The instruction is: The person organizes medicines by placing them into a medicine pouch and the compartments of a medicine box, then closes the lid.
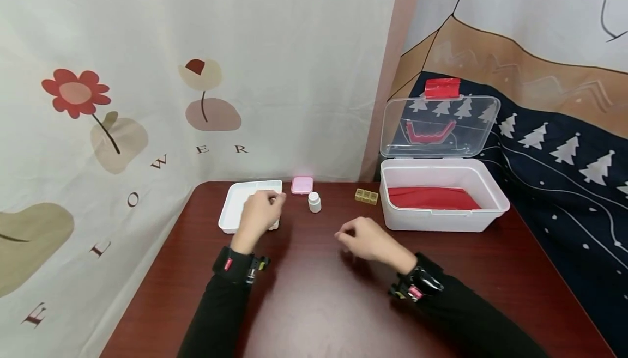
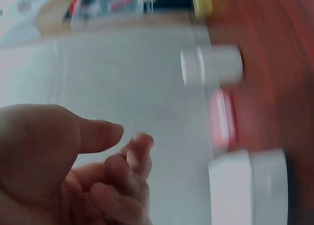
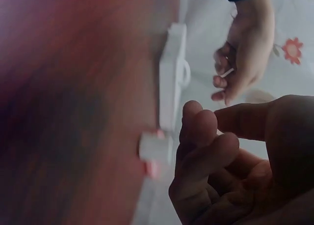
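My left hand (image 1: 258,213) is above the white tray (image 1: 237,209), its fingers loosely curled. In the left wrist view, a gap shows between the thumb (image 2: 100,135) and the forefinger, with nothing in it. Part of the tray is hidden under this hand. My right hand (image 1: 370,241) hovers over the table, loosely curled, with no object visible in its fingers (image 3: 203,158). Between the hands, farther back, a small white bottle (image 1: 314,202) stands upright with its cap on. Behind it lies a pink case (image 1: 302,185).
A yellow see-through compartment box (image 1: 366,196) lies left of a white storage box (image 1: 444,220). Its clear lid (image 1: 471,129) is raised, and red material (image 1: 432,198) lies inside. The brown table (image 1: 314,303) meets a printed curtain (image 1: 304,74) at the back.
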Tool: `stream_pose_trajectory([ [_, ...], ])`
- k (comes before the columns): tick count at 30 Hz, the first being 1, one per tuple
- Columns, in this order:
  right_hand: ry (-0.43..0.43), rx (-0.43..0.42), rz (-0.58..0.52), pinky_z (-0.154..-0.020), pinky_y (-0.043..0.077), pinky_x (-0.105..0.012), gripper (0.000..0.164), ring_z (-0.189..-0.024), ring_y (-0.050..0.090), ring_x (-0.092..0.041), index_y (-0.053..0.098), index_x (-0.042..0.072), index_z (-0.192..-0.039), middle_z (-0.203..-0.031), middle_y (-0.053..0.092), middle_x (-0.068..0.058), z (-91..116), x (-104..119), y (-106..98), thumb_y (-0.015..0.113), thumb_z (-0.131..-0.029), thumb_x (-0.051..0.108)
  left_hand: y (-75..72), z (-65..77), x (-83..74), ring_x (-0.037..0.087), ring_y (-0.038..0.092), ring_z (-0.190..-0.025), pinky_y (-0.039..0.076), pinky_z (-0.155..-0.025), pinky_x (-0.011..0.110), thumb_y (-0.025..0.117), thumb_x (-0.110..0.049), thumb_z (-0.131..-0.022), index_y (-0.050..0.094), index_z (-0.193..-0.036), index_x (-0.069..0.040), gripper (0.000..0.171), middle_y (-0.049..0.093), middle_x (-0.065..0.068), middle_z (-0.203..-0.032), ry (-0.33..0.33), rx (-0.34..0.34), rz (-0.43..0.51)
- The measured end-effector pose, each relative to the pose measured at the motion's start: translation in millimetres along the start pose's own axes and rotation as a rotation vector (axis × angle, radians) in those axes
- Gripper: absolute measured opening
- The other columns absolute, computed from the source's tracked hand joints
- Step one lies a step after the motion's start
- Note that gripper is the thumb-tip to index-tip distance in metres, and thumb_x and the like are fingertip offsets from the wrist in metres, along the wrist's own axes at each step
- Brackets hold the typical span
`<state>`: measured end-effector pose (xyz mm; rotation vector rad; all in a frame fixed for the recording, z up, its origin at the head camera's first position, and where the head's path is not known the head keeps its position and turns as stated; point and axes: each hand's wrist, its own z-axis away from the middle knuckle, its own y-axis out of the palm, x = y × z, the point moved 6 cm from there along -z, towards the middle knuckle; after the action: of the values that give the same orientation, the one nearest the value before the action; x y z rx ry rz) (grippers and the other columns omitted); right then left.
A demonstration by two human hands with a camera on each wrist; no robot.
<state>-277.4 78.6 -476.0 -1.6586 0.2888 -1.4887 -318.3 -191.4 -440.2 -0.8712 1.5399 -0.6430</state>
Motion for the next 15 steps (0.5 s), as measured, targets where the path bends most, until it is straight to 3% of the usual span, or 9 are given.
stream_pose_trajectory([
  [6,0.052,0.081,-0.141,-0.051,0.058,-0.033,0.033,-0.05,0.066,-0.017,0.081,0.005,-0.1,-0.077,0.078,-0.011,-44,27,49,0.065,-0.111,0.031,-27.4,-9.2,56.7,0.043,0.076,-0.105,0.058,-0.085,0.056,0.056,-0.039,-0.111,0.081,-0.129,-0.008,0.044,0.082,0.018,-0.115,-0.154,-0.042,-0.056],
  [15,0.087,0.002,-0.169,-0.051,0.061,-0.032,0.041,-0.044,0.062,-0.012,0.079,0.002,-0.089,-0.068,0.075,-0.006,-107,66,82,0.064,-0.111,0.034,-54.0,-14.8,127.2,0.055,0.064,-0.128,0.048,-0.111,0.064,0.053,-0.026,-0.111,0.077,-0.129,0.006,0.043,0.075,0.03,-0.131,-0.276,-0.115,-0.057],
])
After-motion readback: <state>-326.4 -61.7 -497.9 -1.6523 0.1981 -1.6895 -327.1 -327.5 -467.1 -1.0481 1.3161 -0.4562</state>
